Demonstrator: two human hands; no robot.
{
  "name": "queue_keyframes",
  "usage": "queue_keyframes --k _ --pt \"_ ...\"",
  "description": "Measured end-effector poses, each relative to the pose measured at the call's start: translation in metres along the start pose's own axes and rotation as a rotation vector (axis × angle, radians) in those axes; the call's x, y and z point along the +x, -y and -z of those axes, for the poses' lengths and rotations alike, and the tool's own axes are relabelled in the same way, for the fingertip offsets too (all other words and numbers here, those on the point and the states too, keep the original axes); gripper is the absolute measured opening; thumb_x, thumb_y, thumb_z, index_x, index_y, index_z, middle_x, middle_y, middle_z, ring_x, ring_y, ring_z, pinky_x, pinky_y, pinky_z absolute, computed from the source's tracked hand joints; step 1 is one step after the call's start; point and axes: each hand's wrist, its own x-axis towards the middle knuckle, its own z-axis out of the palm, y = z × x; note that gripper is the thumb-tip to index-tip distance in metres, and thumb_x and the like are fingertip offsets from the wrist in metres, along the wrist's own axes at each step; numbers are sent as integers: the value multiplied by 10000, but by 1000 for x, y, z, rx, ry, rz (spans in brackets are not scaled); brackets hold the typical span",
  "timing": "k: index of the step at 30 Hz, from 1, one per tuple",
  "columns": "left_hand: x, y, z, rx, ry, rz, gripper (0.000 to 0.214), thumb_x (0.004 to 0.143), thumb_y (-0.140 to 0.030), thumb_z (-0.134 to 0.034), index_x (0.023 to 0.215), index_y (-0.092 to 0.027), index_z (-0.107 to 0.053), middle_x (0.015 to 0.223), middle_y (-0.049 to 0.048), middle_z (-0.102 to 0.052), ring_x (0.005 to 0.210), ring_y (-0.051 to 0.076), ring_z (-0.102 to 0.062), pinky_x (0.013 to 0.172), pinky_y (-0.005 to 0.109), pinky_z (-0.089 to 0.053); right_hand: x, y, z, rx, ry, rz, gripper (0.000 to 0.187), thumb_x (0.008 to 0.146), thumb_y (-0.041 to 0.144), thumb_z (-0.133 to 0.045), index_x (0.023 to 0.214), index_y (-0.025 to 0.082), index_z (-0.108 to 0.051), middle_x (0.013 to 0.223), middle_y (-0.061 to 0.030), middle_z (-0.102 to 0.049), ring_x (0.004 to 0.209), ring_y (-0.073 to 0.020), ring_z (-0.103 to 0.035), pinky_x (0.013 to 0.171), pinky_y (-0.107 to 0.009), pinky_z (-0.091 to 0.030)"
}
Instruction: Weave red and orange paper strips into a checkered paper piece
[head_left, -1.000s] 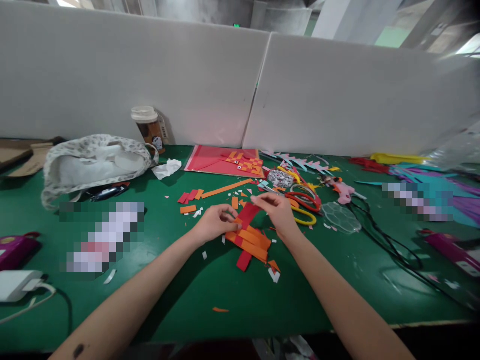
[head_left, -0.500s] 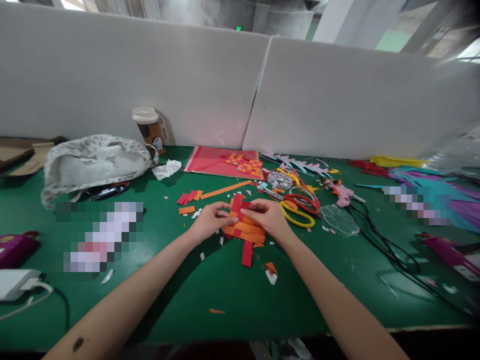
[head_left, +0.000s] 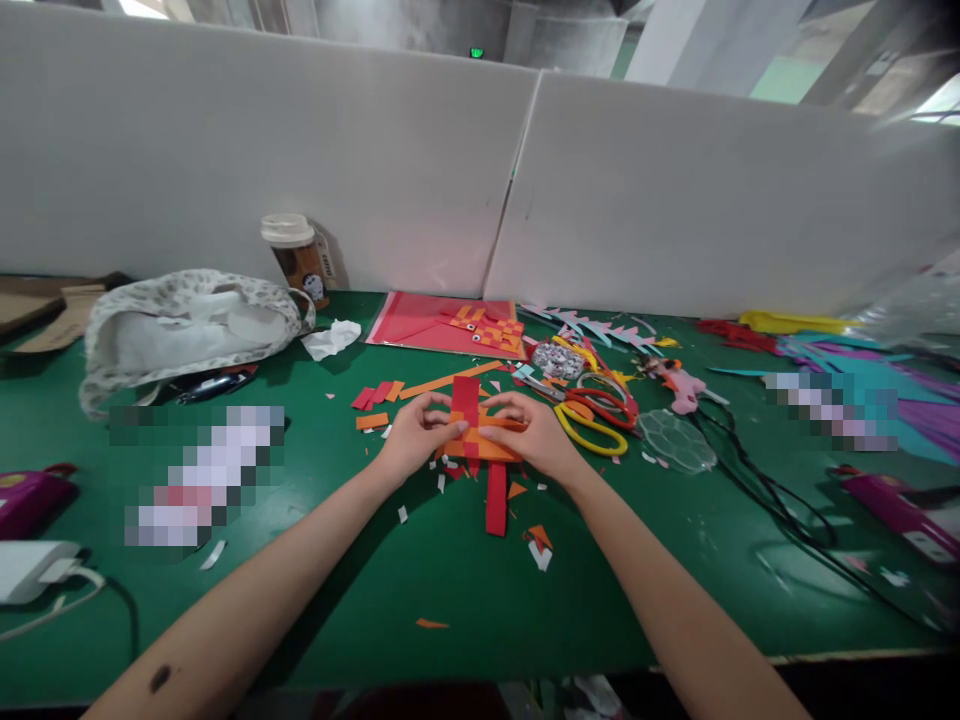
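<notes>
A woven piece of orange and red paper strips lies on the green table in the middle. My left hand pinches its left side and my right hand pinches its right side, with the fingertips nearly meeting over a red strip that sticks up at the back. A second red strip hangs out toward me. Loose orange and red offcuts lie just left of my hands.
Scissors with yellow and red handles and a pink glue gun lie right of my hands. A red sheet with a woven piece, a lidded cup and a patterned cloth bag stand behind. A black cord trails right.
The woven piece has been turned so the red strips now run straight away from me. Both hands have closed in on it, the right one coming down from a raised red strip.
</notes>
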Motion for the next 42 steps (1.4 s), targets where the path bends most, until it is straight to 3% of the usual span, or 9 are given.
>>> queue_keyframes --k 6,12,16,21,28,34,42 --pt "5 7 3 -35 -12 -32 404 570 -244 -770 859 -174 -497 594 -57 -625 538 83 -607 536 167 -446 5 -8 -4 115 -79 -36 465 624 333 -726 1030 208 -537 837 -35 -667 801 -188 -630 678 -303 -502" --pt "6 2 3 -58 -56 -42 390 578 -253 -761 848 -171 -491 612 -45 -645 562 105 -626 583 206 -485 6 -11 -6 295 -80 -80 505 595 336 -748 1033 222 -525 781 -6 -666 674 -166 -639 615 -286 -522" --pt "6 -1 1 -51 -70 -44 342 602 -236 -744 832 -167 -500 605 -44 -643 569 99 -629 592 199 -485 8 -17 -10 198 -168 -60 369 618 370 -727 915 199 -590 718 -10 -646 594 -153 -606 532 -258 -485" --pt "11 3 3 -71 -83 -41 350 587 -207 -748 824 -172 -492 614 -43 -646 565 100 -628 579 197 -478 11 -25 -15 136 -216 -44 273 647 391 -700 799 184 -608 724 -18 -628 640 -158 -591 574 -262 -476" --pt "12 5 4 -71 -84 -36 332 592 -228 -746 819 -173 -511 609 -44 -649 570 105 -627 603 209 -487 11 -27 -15 135 -215 -69 277 668 405 -680 823 183 -619 780 -38 -648 706 -182 -603 619 -278 -486" --pt "12 5 5 -30 -22 -26 283 594 -269 -746 807 -141 -611 715 14 -676 634 111 -626 652 219 -490 8 -23 -15 170 -234 -68 275 653 395 -692 810 182 -616 768 -33 -641 688 -174 -600 614 -274 -485" --pt "9 0 4 83 -43 -19 236 630 -345 -707 751 -145 -676 682 15 -647 560 88 -535 494 169 -414 7 -23 -15 133 -192 -32 266 660 398 -686 805 187 -615 781 -37 -637 677 -166 -586 596 -270 -476"
